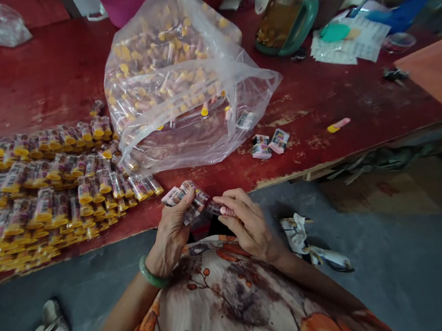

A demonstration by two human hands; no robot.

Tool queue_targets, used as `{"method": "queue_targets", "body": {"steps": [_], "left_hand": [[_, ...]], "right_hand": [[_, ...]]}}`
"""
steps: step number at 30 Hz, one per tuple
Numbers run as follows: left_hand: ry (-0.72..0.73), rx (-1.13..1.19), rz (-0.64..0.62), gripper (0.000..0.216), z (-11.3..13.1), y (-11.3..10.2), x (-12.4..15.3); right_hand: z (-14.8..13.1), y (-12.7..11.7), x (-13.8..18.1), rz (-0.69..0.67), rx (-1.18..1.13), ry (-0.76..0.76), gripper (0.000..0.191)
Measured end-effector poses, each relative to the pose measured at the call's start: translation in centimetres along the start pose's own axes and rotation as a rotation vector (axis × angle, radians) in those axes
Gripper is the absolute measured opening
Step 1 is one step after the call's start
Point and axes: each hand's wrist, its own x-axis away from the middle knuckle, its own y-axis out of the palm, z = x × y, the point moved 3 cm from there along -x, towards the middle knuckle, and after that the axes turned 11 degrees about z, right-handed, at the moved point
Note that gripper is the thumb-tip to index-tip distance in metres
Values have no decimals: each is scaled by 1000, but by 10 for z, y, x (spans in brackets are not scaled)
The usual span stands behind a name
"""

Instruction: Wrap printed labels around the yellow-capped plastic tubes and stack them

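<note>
My left hand [174,225], with a green bangle at the wrist, pinches a bunch of small printed cards [174,195] and clear printed tubes [194,192] over the table edge. Close beside it, the fingers of my right hand [247,226] close round a small pink piece [227,211], which meets a clear tube [213,207] between the two hands. Whether the piece is inside that tube, I cannot tell. Ahead lies a large clear plastic bag [202,141] full of pink pieces with yellow ends. Stacked to the left are many filled tubes [45,205] with yellow caps.
On the red table [297,99] lie small stacks of cards [279,141] and one loose yellow-and-pink piece [338,125]. A glass jug [287,11], papers [350,41] and an orange sheet [438,71] are farther right. A pink basin [125,4] stands behind the bag. Shoes [56,322] rest on the floor.
</note>
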Motion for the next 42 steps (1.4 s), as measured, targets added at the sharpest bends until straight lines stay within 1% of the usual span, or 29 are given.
{"method": "queue_targets", "body": {"steps": [3, 6, 9, 12, 14, 16, 18, 22, 27, 30, 35, 36, 37, 40, 41, 42], "left_hand": [[0, -13, -30, 31, -2, 3, 6], [50, -36, -21, 33, -2, 3, 9], [87, -22, 12, 34, 2, 3, 9], [78, 4, 27, 34, 4, 3, 8], [67, 9, 18, 34, 4, 3, 8], [60, 21, 0, 34, 3, 3, 8], [41, 34, -25, 34, 1, 3, 9], [14, 23, -84, 32, 1, 4, 11], [92, -16, -86, 30, 5, 2, 15], [106, -41, -98, 31, 5, -1, 16], [138, -52, -103, 31, 8, -6, 14], [141, -52, -107, 31, 10, -8, 14], [140, -50, -107, 31, 12, -9, 13], [97, -37, -92, 30, 18, -15, 11], [75, -33, -89, 30, 20, -17, 10], [53, -29, -86, 30, 20, -18, 9]], "right_hand": [[-1, 6, 2, 90, 152, -149, 33], [-1, 10, 5, 139, 249, -222, 33], [-1, 7, 5, 160, 215, -181, 30], [-3, -1, 4, 212, 129, -112, 28], [-5, -5, 3, 256, 94, -120, 27], [-8, -5, 2, 269, 70, -147, 27], [-9, -2, 0, 265, 66, -181, 27], [-8, 7, -1, 242, 138, -269, 29], [-5, 13, -1, 251, 188, -308, 31], [-6, 21, -1, 249, 236, -351, 31], [-5, 35, -9, 270, 125, -310, 27], [-3, 36, -12, 250, 84, -289, 26], [-1, 36, -14, 196, 29, -255, 27], [6, 32, -17, -82, -183, -99, 39], [8, 30, -17, -146, -236, -58, 41], [8, 27, -17, -172, -268, -33, 41]]}}
